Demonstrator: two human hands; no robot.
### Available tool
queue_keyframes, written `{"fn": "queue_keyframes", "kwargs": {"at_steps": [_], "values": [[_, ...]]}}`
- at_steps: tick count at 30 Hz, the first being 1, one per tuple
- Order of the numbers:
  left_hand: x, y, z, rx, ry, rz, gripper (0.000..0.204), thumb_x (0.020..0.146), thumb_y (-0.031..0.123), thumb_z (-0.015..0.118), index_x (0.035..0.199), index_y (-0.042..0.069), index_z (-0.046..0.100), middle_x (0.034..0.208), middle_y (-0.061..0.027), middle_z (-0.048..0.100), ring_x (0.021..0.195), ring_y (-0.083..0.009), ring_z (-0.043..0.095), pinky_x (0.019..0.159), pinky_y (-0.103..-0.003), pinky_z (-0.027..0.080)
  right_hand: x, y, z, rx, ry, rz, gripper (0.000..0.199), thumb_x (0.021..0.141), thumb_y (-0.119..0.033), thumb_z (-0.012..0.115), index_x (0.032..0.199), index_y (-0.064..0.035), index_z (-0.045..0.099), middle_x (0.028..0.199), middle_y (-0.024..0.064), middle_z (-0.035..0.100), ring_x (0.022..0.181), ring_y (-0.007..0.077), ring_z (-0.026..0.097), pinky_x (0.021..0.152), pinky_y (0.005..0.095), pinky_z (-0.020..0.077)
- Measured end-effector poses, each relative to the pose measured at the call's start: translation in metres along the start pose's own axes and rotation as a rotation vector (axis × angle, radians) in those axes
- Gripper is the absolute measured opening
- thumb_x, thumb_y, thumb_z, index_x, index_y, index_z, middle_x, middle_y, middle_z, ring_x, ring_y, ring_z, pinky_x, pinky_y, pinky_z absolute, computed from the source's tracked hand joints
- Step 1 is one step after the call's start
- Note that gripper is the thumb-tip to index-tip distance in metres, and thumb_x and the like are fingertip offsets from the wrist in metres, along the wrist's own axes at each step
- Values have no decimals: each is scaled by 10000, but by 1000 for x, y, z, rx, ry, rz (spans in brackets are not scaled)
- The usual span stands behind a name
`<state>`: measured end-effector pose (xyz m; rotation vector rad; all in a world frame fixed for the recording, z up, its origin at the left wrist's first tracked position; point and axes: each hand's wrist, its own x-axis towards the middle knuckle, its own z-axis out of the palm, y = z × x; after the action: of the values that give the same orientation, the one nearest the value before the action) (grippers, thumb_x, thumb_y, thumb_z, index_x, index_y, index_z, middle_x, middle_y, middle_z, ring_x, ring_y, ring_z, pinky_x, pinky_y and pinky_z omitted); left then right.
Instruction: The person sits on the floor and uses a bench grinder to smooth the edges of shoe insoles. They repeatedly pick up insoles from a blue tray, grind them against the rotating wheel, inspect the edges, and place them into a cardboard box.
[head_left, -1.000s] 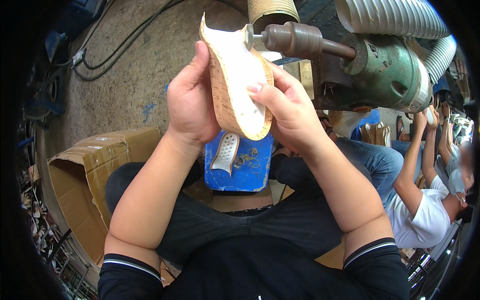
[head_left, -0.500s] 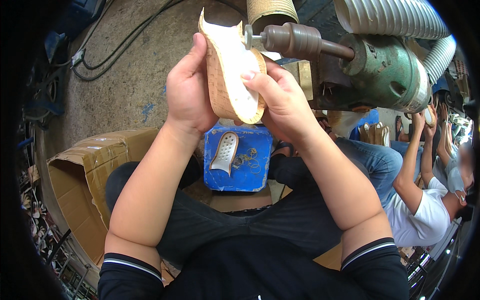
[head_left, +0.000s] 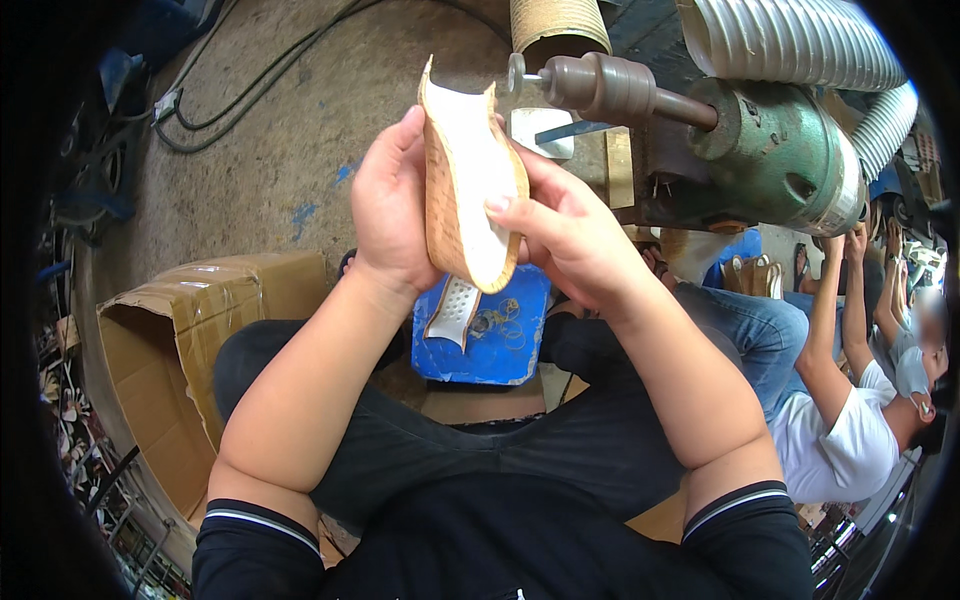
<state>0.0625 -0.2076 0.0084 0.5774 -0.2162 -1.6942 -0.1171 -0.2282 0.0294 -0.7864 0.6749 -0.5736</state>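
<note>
Both hands hold a cork insole (head_left: 468, 190) with a white inner face and thick cork sides, its notched thin end pointing away from me. My left hand (head_left: 390, 215) wraps its left side. My right hand (head_left: 575, 225) grips the right side, with the thumb on the white face. Just beyond the insole's far right corner is the small disc (head_left: 516, 74) of a grinding machine (head_left: 765, 150), apart from the cork. Below my hands, a second insole (head_left: 453, 312) with holes in it lies on a blue stool (head_left: 480, 368), partly covered by the held one.
Rubber bands (head_left: 512, 318) lie on the stool. An open cardboard box (head_left: 210, 310) stands at left. Cables (head_left: 270, 55) cross the floor. Behind the disc is a round duct (head_left: 560, 30); a ribbed grey hose (head_left: 790, 40) runs above the machine. A co-worker (head_left: 840, 430) sits at right.
Both hands have drawn the insole back toward me, away from the disc. It now covers part of the insole on the stool, and the view has shifted slightly.
</note>
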Motion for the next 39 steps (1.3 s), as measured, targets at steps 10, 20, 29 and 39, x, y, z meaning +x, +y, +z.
{"fn": "queue_keyframes", "kwargs": {"at_steps": [10,20,29,39], "values": [[-22,-9,1,-113,-98,-9,555,1180,425,350,1428,11,622,1340,-167,727,1225,-284,712,1105,-452,544,-29,-15,7,-110,37,-101,639,986,-83,750,1570,44,522,1338,81,720,1190,129,681,1050,328,558],[-29,-5,15,-23,-78,39,509,1181,436,403,1357,22,641,1272,-119,740,1185,-215,705,1088,-394,527,-28,-17,5,-66,36,-121,550,966,-100,765,1473,57,623,1248,73,756,1114,119,696,1005,313,564],[-19,-4,13,-8,-146,42,526,1185,448,389,1385,23,627,1291,-126,737,1185,-212,712,1069,-387,543,-24,-18,3,-99,93,-131,471,941,-160,768,1352,57,694,1145,66,765,996,104,699,914,283,569],[-15,-2,11,16,-132,54,540,1184,467,382,1372,25,629,1280,-129,735,1192,-214,708,1071,-389,546,-18,-17,5,-78,100,-138,444,939,-137,756,1337,53,706,1146,66,769,1004,105,704,919,284,570]]}}
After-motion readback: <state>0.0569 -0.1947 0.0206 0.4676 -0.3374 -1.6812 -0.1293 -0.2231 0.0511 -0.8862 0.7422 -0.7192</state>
